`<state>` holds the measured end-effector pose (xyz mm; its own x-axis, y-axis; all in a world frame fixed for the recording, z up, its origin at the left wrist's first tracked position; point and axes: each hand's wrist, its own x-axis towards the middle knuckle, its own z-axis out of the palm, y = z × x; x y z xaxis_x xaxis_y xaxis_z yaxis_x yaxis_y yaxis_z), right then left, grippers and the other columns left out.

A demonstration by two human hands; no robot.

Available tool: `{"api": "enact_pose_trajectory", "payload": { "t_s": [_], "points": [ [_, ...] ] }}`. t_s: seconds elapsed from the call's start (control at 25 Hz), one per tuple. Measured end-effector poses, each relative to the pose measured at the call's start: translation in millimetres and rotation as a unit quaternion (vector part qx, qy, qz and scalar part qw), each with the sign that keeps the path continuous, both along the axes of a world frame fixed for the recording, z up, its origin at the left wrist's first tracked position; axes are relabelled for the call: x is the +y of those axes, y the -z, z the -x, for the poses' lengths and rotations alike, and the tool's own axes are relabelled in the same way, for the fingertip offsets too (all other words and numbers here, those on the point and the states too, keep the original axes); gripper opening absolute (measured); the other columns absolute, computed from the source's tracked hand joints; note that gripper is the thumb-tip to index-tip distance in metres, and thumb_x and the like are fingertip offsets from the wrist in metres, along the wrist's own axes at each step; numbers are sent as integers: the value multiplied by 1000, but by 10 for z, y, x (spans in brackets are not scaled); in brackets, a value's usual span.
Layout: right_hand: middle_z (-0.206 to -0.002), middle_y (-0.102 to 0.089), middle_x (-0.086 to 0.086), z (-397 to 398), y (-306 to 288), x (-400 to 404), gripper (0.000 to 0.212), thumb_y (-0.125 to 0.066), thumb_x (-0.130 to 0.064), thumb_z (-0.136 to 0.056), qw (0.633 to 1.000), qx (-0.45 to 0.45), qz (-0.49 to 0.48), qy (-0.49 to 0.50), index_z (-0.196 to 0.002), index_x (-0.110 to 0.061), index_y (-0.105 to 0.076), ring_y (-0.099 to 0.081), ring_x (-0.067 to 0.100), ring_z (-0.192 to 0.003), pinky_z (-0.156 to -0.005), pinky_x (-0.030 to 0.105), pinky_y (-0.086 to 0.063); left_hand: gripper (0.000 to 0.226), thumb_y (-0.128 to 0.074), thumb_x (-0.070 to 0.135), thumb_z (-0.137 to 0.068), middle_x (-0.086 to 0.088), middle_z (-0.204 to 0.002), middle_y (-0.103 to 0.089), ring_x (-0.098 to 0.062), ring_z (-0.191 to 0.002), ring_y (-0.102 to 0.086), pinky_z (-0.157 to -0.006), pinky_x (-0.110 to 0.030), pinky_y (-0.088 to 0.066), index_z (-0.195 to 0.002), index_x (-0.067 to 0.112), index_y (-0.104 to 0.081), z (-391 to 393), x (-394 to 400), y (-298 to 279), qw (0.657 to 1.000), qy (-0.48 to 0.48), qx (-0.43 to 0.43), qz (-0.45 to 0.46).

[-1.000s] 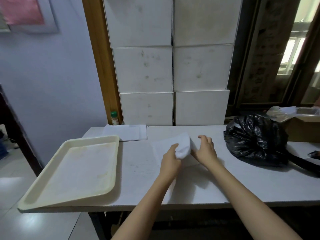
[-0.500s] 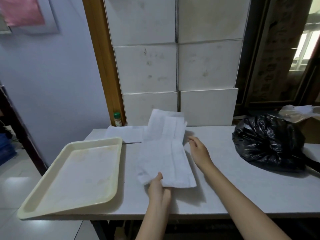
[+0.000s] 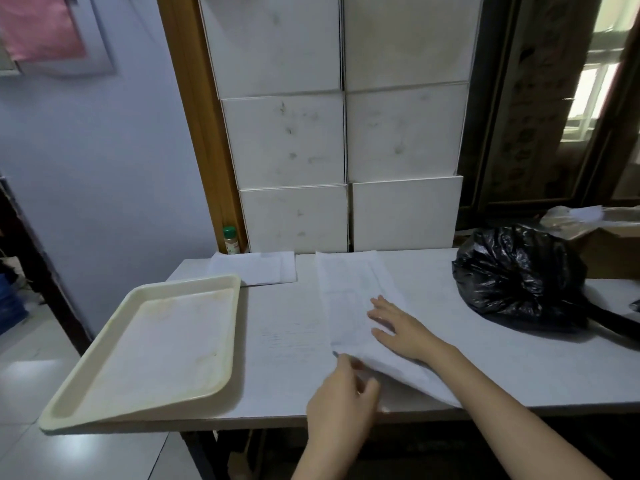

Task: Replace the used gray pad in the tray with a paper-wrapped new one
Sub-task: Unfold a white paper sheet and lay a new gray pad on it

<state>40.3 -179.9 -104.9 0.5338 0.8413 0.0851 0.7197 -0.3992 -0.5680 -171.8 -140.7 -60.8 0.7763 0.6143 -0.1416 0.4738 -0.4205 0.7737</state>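
We judge the new pad (image 3: pixel 356 306) light, limp and thin, best taken by a near corner. It lies unfolded mid-table, running from the far edge to the near edge, beside the bare tray (image 3: pixel 152 344). Our left hand (image 3: pixel 341 393) pinches its near corner; our right hand (image 3: pixel 398 327) presses flat, fingers spread.

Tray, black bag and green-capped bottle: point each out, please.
tray (image 3: pixel 86 386), head view, near left rim.
black bag (image 3: pixel 516 275), head view, middle of the crinkled plastic.
green-capped bottle (image 3: pixel 230 241), head view, its body.
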Motion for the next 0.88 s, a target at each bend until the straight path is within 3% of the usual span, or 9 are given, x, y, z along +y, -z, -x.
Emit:
{"api": "enact_pose_trajectory", "payload": {
  "t_s": [0.08,0.16,0.2,0.28,0.36,0.48,0.64,0.76,0.88],
  "points": [
    [-143,-43,3,-33,-82,-66,30,-54,-16,-90,987,-35,-112,107,-119,-12,-58,-33,22,-138,-110,36,-34,13,-46,36,-87,9,-82,-60,-13,-79,-59,-64,-25,-44,-90,26,-52,-89,25,-11,955,-24,-84,-282],
    [-129,-50,10,-40,-222,-133,33,-55,-22,-88,957,-120,-80,253,-118,-9,-55,-44,28,-123,-95,36,-41,22,-45,39,-81,9,-81,-63,-14,-77,-61,-63,-23,-44,-84,24,-60,-348,44,53,910,11,-170,-378],
    [-127,-50,11,-27,-286,-177,40,-54,-31,-88,944,-138,7,298,-121,-9,-52,-46,29,-120,-92,36,-42,28,-44,40,-85,6,-94,-65,-16,-89,-62,-73,-25,-45,-94,21,-64,-498,53,86,916,38,-167,-363],
    [-129,-49,13,52,-313,-259,52,-50,-47,-89,928,-113,166,314,-125,-9,-48,-49,29,-118,-90,35,-43,44,-36,41,-95,-4,-135,-52,-22,-127,-45,-104,-34,-35,-125,15,-54,-724,83,173,961,92,-53,-254],
    [-130,-50,15,134,-279,-294,57,-46,-51,-89,924,-86,210,308,-127,-9,-46,-52,29,-117,-89,34,-43,56,-28,45,-98,-10,-154,-29,-31,-143,-21,-117,-45,-20,-142,12,-35,-865,164,286,966,128,67,-216],
    [-129,-53,15,271,-248,-341,54,-48,-48,-90,924,-106,190,315,-126,-8,-47,-54,30,-116,-89,35,-43,60,-26,47,-98,-12,-158,-16,-36,-146,-5,-119,-49,-8,-146,12,-26,-903,271,467,940,166,121,-272],
    [-121,-58,12,382,-286,-376,37,-50,-33,-92,921,-147,167,320,-119,-9,-53,-58,30,-109,-78,31,-42,57,-36,48,-94,-10,-151,-30,-32,-146,-13,-119,-46,-12,-139,12,-37,-858,416,481,934,193,52,-295],
    [-119,-60,13,424,-283,-385,30,-55,-25,-90,928,-75,126,343,-113,-6,-53,-57,31,-109,-76,31,-41,67,-47,55,-89,-6,-150,-33,-25,-147,-15,-119,-41,-10,-141,15,-39,-763,359,416,938,216,13,-271],
    [-122,-58,16,417,-345,-380,33,-59,-15,-86,927,13,40,372,-116,-4,-51,-56,34,-111,-84,33,-44,97,-44,78,-72,-3,-157,-22,-20,-148,-8,-120,-41,-5,-148,19,-27,-661,266,395,928,252,36,-271]
  ]
}}
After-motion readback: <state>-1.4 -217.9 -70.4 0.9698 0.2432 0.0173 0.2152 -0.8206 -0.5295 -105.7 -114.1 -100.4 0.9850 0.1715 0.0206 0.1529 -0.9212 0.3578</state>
